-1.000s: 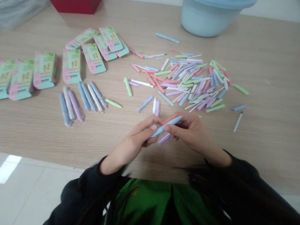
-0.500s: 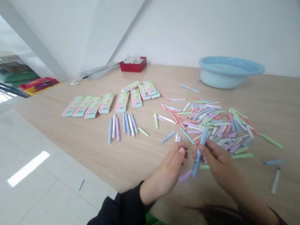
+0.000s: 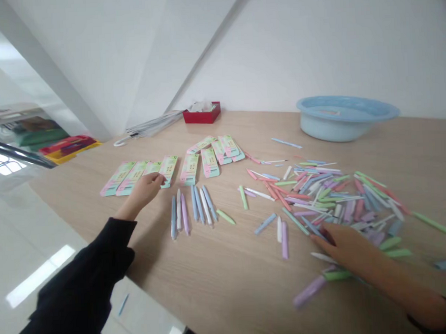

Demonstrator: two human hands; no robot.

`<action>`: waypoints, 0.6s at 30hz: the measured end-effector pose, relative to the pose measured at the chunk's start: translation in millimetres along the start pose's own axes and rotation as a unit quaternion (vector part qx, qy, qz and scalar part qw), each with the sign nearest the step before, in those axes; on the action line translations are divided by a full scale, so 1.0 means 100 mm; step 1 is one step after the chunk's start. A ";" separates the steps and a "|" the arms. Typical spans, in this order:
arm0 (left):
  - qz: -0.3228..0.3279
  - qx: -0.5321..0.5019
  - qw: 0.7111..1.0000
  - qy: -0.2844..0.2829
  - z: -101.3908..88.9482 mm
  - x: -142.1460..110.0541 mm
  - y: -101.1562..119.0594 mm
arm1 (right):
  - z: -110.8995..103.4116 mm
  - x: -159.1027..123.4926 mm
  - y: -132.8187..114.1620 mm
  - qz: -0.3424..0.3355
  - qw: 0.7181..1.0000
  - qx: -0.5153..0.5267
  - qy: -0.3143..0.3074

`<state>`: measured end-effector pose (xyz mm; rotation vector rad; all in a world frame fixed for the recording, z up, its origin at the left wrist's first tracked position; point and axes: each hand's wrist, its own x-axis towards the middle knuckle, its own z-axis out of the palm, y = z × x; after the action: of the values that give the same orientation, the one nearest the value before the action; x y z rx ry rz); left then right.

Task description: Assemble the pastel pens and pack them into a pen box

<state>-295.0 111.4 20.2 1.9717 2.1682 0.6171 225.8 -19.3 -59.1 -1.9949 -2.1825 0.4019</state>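
Note:
My left hand (image 3: 145, 188) reaches out to the left. Its curled fingers touch one card pack in the row of green-and-pink card packs (image 3: 134, 176). Whether they grip it I cannot tell. Just right of that hand lie several finished pens (image 3: 191, 208) side by side. My right hand (image 3: 347, 246) lies low on the table at the near edge of a big heap of pastel pen parts (image 3: 320, 192). Its fingers are stretched toward a blue piece (image 3: 311, 227). Nothing shows in its grasp.
A light blue basin (image 3: 344, 116) stands at the back right of the wooden table (image 3: 221, 285). A red box (image 3: 202, 113) and a folded umbrella (image 3: 150, 126) lie at the back. More card packs (image 3: 218, 150) sit mid-table. The table's left edge drops to a white floor.
The two hands have parted. The left went far left to the card packs. The right dropped to the heap's edge; the blue pen it held is gone from its fingers. The camera tilted up.

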 end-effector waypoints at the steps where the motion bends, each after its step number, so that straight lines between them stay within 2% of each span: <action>1: 0.012 0.009 1.000 -0.008 0.05 0.10 0.01 | -0.04 0.00 0.02 0.016 1.000 -0.009 -0.004; 5: 0.086 0.039 0.995 -0.036 0.29 0.47 0.19 | -0.42 0.14 -0.07 0.071 0.994 -0.081 0.012; 8: 0.147 0.052 0.987 -0.027 0.48 0.66 0.34 | -0.78 0.55 -0.46 0.020 0.995 -0.097 0.009; 10: 0.183 0.058 0.981 -0.014 0.60 0.70 0.40 | -0.95 0.97 -0.82 -0.053 0.995 -0.088 -0.017; 12: 0.215 0.060 0.975 -0.014 0.72 0.69 0.41 | -1.03 1.48 -1.17 -0.089 0.992 -0.082 -0.022; 16: 0.265 0.062 0.962 -0.024 0.90 0.58 0.39 | -0.96 2.53 -1.73 -0.119 0.990 -0.081 -0.004; 18: 0.271 0.067 0.960 -0.015 0.94 0.53 0.39 | -0.86 2.95 -1.92 -0.119 0.989 -0.088 0.000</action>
<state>-230.7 184.1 -41.4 2.6507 1.6782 0.5060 39.0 266.4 61.4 -1.7786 -2.4956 0.1821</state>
